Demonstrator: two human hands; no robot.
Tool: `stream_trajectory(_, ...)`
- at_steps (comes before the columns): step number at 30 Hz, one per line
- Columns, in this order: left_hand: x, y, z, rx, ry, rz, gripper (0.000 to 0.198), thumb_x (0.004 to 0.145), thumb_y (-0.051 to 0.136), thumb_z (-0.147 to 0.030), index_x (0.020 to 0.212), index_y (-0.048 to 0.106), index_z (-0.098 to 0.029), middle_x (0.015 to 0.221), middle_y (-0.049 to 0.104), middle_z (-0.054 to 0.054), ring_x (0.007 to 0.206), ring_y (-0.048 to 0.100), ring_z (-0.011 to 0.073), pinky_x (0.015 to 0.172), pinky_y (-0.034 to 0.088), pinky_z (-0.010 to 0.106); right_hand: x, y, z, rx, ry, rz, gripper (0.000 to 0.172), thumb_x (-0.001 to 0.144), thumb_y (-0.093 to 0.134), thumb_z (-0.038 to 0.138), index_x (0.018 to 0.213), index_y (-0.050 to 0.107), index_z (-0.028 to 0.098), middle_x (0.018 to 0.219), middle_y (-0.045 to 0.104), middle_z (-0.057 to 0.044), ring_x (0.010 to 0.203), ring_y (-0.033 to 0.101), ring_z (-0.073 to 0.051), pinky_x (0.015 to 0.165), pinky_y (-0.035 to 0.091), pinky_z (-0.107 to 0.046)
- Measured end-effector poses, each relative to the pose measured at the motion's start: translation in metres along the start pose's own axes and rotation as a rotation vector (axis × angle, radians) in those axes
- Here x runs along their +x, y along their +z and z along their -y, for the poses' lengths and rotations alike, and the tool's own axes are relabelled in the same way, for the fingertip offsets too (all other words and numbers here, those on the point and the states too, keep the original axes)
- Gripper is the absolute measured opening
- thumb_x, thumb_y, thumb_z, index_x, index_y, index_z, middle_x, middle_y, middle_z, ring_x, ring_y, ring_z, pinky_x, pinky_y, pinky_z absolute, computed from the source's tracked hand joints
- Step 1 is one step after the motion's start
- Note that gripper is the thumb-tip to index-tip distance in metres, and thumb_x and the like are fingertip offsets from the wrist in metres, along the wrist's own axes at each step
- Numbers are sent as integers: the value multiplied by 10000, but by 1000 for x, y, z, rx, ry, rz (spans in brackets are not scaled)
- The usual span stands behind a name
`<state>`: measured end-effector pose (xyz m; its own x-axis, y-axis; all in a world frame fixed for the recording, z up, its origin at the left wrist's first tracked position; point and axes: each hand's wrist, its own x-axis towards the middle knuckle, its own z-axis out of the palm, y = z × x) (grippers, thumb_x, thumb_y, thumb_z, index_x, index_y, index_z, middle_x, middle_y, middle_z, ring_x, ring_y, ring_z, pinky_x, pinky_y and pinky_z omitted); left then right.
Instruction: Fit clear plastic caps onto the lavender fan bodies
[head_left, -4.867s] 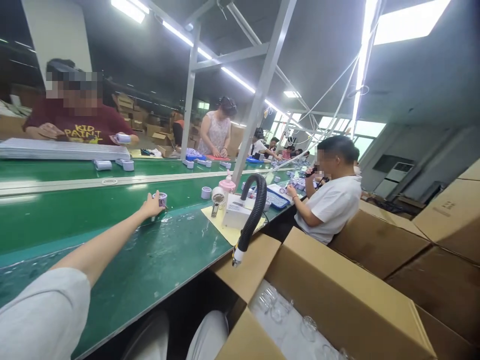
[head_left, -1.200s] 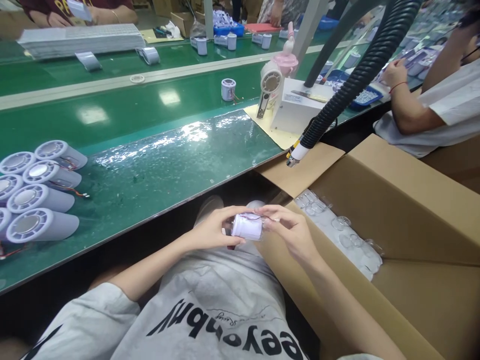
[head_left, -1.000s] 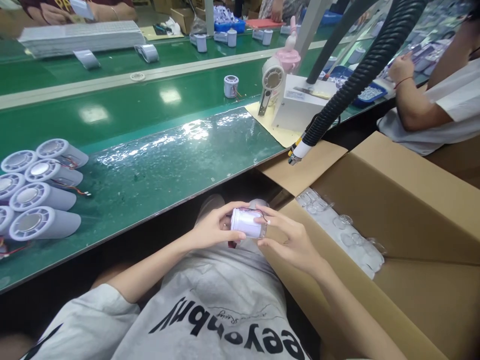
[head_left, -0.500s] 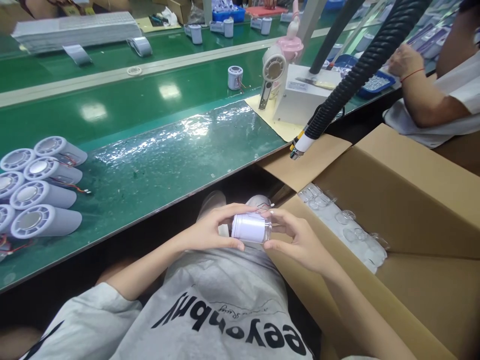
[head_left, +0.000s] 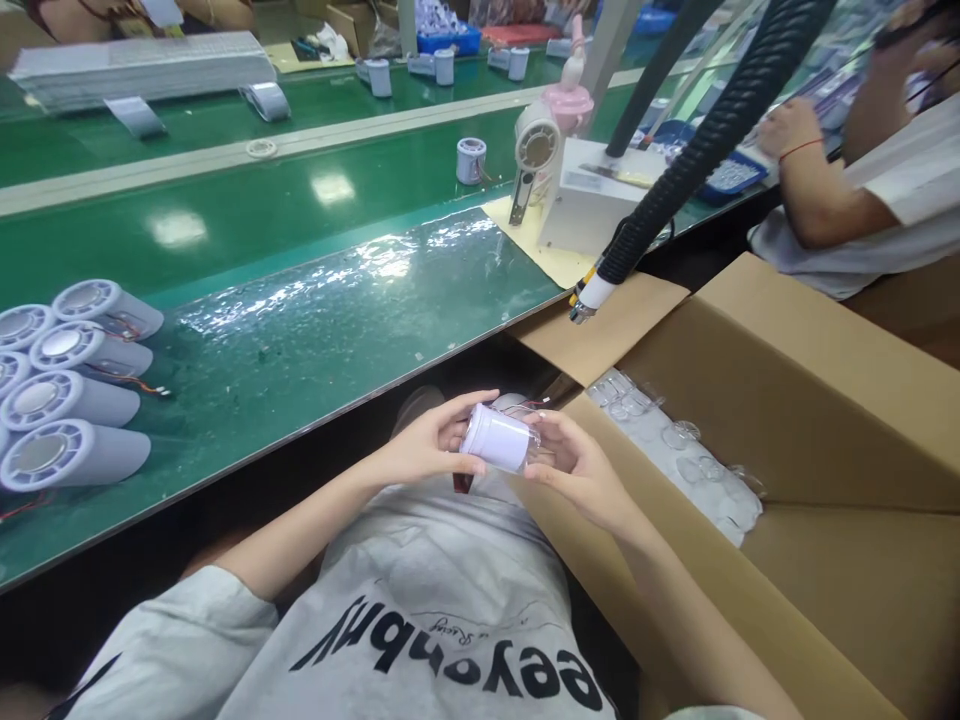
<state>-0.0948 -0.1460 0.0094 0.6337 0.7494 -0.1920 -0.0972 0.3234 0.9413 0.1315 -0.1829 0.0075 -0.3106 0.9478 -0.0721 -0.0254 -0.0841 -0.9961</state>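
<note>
Above my lap, a pale lilac cylindrical fan housing [head_left: 496, 440] is held lengthwise between both hands, tilted slightly down to the right. My left hand [head_left: 429, 446] is closed around its left end, thumb below and fingers above. At the other end, my right hand [head_left: 583, 468] grips a clear plastic cover [head_left: 534, 446] around the housing. Thin red and dark wires with a white connector [head_left: 545, 402] stick out above it. Similar lilac housings [head_left: 71, 398] with wires stand in a group at the bench's left.
An open cardboard box [head_left: 810, 420] on my right holds clear plastic covers [head_left: 694, 455]. A black corrugated hose [head_left: 720, 140] hangs over its near corner. A handheld fan [head_left: 536, 150] and a white device [head_left: 589, 200] stand on the green bench [head_left: 330, 330]. Another person's arm [head_left: 817, 190] is at right.
The housing has tilted, its left end rising and its right end dipping, with both hands still on it. The camera view has shifted slightly to the right.
</note>
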Motion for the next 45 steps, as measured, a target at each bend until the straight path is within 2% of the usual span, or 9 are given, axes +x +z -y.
stream_trajectory(5,73,-5,-2,-136,26,-101,718,604,863,-278,1260,593,-168,1254,636,118,1149,580,237,998,426,339,31,-14,-30,150,-49,-341,575,610,840,442,1046,526,239,1187,636,-97,1110,616,-277,933,532,-439)
stream_trajectory(10,145,-1,-23,-130,58,-23,635,620,847,-362,1173,642,-127,1149,683,124,1013,635,204,934,451,330,67,-40,-44,180,-169,-496,606,673,770,525,1109,458,242,1257,601,-125,1174,587,-279,957,523,-466)
stream_trajectory(16,171,-5,-30,-67,60,29,569,677,802,-410,1142,645,-123,1119,679,125,1010,632,193,926,449,316,91,-54,-49,221,-222,-519,599,666,784,515,1091,467,237,1166,654,-115,1089,642,-275,936,540,-475)
stream_trajectory(20,159,-13,-28,-19,65,7,596,691,797,-388,1195,591,-145,1143,654,108,1014,615,174,913,446,295,89,-56,-47,190,-241,-452,558,671,796,477,1077,503,231,1159,668,-108,1067,653,-269,949,534,-465)
stream_trajectory(25,113,-16,-24,55,45,34,701,603,862,-214,1228,546,-184,1201,631,104,1057,609,197,920,466,321,58,-49,-33,94,-241,-300,494,624,856,303,1041,601,225,1247,639,-90,1170,597,-276,977,520,-445)
stream_trajectory(29,66,-8,-21,225,130,141,705,632,842,-178,1273,554,-230,1347,562,110,1182,580,244,1007,458,381,22,-41,-9,-280,-325,-141,391,717,795,206,1075,643,245,1323,601,-77,1228,557,-262,1033,480,-455)
stream_trajectory(32,39,0,-21,330,210,152,709,662,826,-193,1312,550,-256,1384,539,110,1238,551,270,1045,448,410,4,-34,8,-503,-395,-66,349,788,745,215,1108,615,263,1322,605,-71,1181,599,-250,999,516,-448)
stream_trajectory(37,15,5,-23,446,353,164,738,681,816,-189,1346,526,-328,1417,519,80,1319,481,272,1077,433,418,-9,-21,22,-446,-372,-19,437,772,776,274,1168,593,267,1255,646,-64,1154,623,-250,943,574,-395)
stream_trajectory(45,2,6,-25,591,480,178,788,681,819,-200,1382,484,-333,1412,537,81,1326,472,274,1103,393,461,-17,-13,31,-217,-95,36,443,766,778,282,1164,583,269,1197,655,-54,1075,652,-250,889,592,-399)
